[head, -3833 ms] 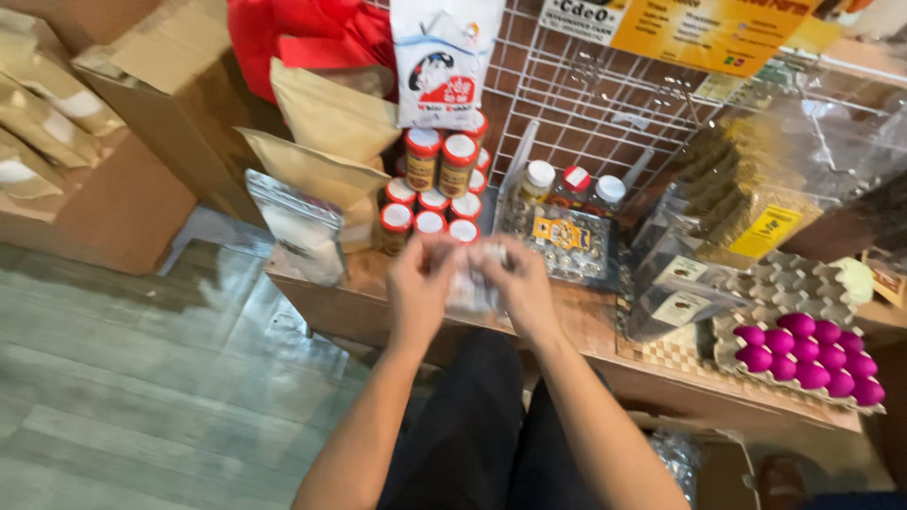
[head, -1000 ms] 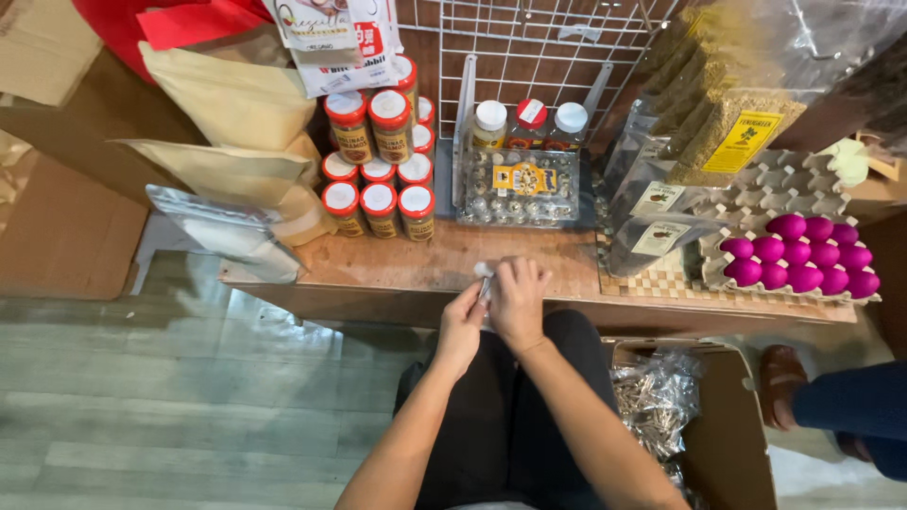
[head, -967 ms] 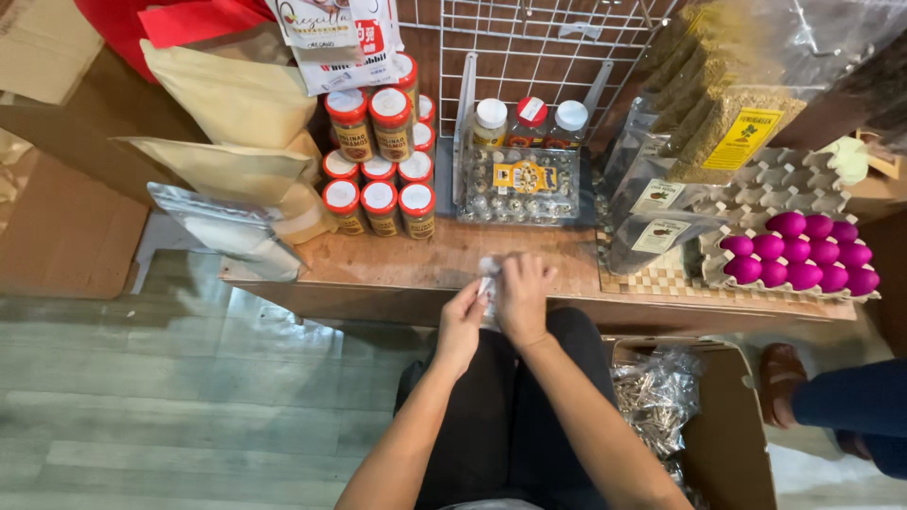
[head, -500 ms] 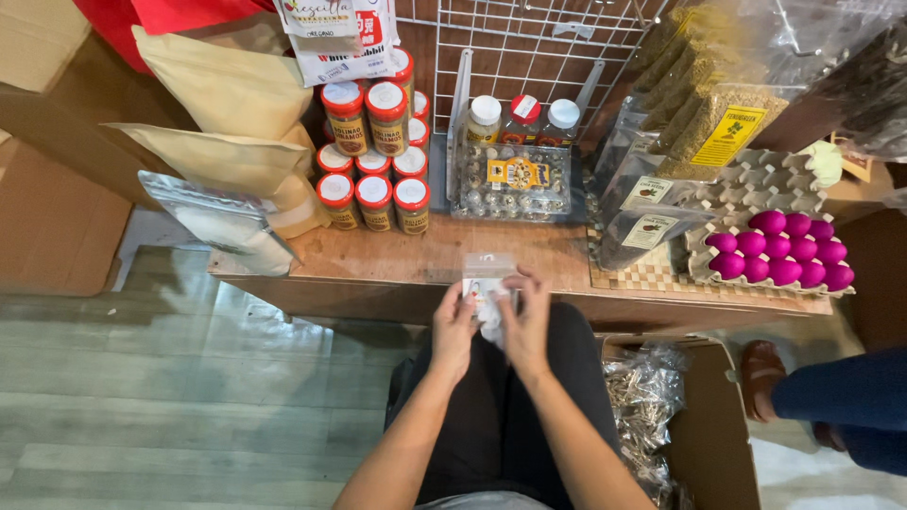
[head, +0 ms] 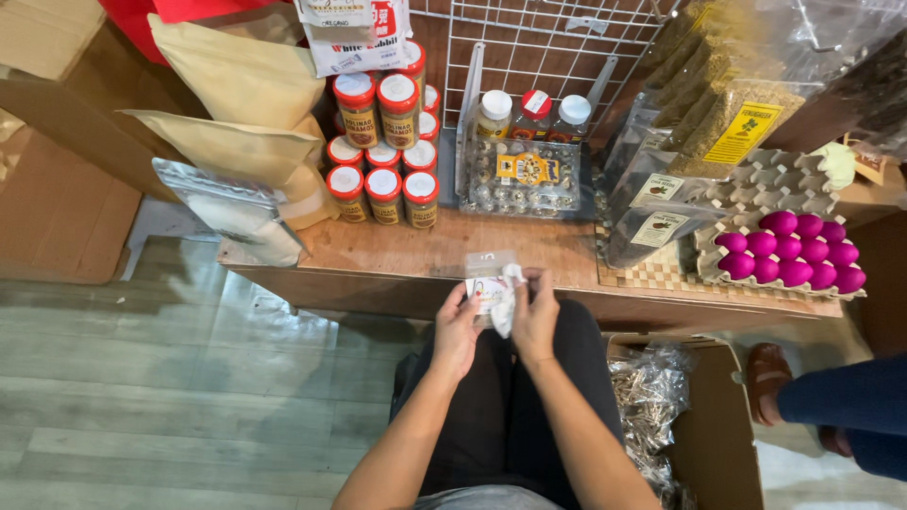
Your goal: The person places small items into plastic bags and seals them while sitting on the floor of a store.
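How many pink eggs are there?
9 pink eggs, all in the egg tray at the right end of the table: three in the back row, then two rows behind each other nearer. Some may be hidden.

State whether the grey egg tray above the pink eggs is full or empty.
Empty: the grey egg tray shows bare cups, while the pink eggs fill the tray below.

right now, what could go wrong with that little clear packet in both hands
The small clear packet is pinched only at its edges by the left hand and right hand over the lap, so it could slip to the floor. A forward reach might knock the stacked red-lidded jars or the pink eggs.
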